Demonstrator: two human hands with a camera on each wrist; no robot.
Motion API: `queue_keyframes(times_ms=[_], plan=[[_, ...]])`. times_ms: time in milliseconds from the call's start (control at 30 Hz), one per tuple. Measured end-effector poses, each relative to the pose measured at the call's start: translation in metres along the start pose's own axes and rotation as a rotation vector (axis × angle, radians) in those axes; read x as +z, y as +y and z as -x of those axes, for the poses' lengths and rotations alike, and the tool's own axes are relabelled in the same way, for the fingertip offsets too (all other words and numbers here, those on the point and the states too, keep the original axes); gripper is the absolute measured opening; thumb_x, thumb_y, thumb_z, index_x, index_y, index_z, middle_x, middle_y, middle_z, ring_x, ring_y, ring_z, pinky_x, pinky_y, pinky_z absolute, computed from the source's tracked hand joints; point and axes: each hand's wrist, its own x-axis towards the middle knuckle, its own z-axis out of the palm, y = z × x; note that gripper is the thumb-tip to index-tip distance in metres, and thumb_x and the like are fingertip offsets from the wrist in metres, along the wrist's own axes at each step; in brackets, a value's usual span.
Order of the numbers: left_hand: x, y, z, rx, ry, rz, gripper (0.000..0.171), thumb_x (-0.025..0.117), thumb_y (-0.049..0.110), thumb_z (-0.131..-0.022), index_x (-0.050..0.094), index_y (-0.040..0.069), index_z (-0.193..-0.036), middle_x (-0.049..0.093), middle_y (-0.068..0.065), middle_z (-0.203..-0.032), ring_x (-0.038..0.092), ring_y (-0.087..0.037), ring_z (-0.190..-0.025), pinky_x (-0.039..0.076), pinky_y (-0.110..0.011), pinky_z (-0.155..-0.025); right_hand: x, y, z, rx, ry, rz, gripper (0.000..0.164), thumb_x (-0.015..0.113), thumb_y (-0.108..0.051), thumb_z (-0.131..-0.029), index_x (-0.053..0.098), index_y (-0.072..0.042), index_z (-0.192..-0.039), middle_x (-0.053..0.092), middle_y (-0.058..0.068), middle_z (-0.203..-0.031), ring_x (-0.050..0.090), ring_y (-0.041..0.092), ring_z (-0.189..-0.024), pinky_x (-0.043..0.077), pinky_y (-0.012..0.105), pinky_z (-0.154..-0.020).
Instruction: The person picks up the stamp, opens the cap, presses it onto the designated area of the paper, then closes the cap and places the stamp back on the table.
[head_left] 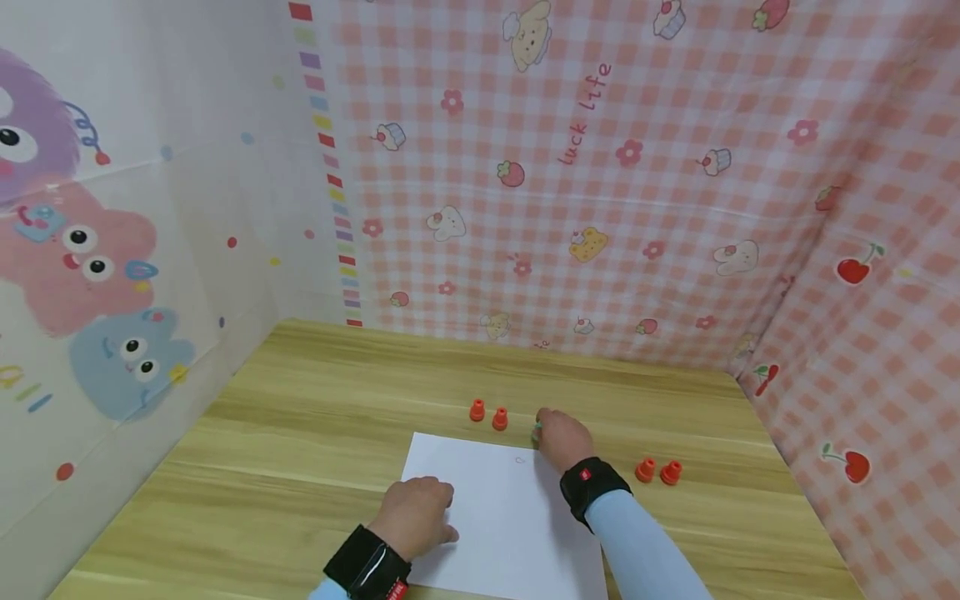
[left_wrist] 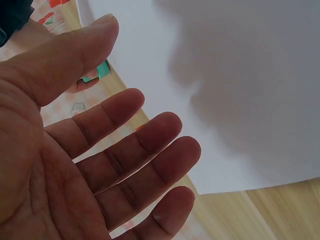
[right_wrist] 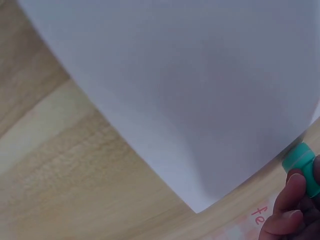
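A white sheet of paper (head_left: pixel 510 517) lies on the wooden table (head_left: pixel 300 400). My left hand (head_left: pixel 416 517) rests on the sheet's near left part; in the left wrist view its fingers (left_wrist: pixel 150 145) are spread and relaxed, holding nothing. My right hand (head_left: pixel 561 437) is at the sheet's far right corner and pinches a small green stamp (right_wrist: pixel 301 161), which also shows as a sliver of green stamp (head_left: pixel 537 431) in the head view. A faint printed mark (head_left: pixel 520 459) sits on the paper just left of that hand.
Two orange stamps (head_left: pixel 487 414) stand beyond the paper's far edge. Another orange pair (head_left: pixel 657 472) stands to the right of my right wrist. Patterned cloth walls (head_left: pixel 600 208) close in the table at the back and on both sides.
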Motion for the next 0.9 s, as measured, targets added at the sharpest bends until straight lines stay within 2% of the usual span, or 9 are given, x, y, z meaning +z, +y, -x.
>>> queue_keyframes(times_ms=[200,533,900], plan=[[0.003,0.004,-0.002,0.011,-0.005,0.003,0.032,0.083,0.035,-0.066,0.068,0.011,-0.080,0.064,-0.002,-0.070,0.057,-0.019,-0.064,0.047,-0.038,-0.057,-0.003,0.005,0.005,-0.003,0.035,-0.008,0.014,0.068,-0.014,-0.087,0.062,-0.002,-0.089,0.066,0.009,-0.074,0.058,0.019,-0.063,0.054,0.038,-0.060],[0.006,0.010,-0.007,0.041,0.004,0.029,0.031,0.082,0.036,-0.068,0.067,0.010,-0.079,0.064,-0.001,-0.069,0.056,-0.018,-0.063,0.047,-0.038,-0.057,-0.016,0.005,0.015,0.068,0.039,-0.071,0.016,0.068,-0.015,-0.087,0.064,-0.001,-0.095,0.070,0.010,-0.080,0.062,0.021,-0.068,0.056,0.040,-0.066],[0.009,0.015,-0.014,0.068,0.013,0.028,0.031,0.080,0.037,-0.070,0.067,0.011,-0.080,0.063,-0.001,-0.069,0.056,-0.017,-0.062,0.046,-0.037,-0.055,-0.026,0.003,0.033,0.067,0.124,-0.098,0.016,0.069,-0.013,-0.086,0.064,-0.001,-0.094,0.072,0.012,-0.081,0.064,0.022,-0.069,0.056,0.041,-0.064]])
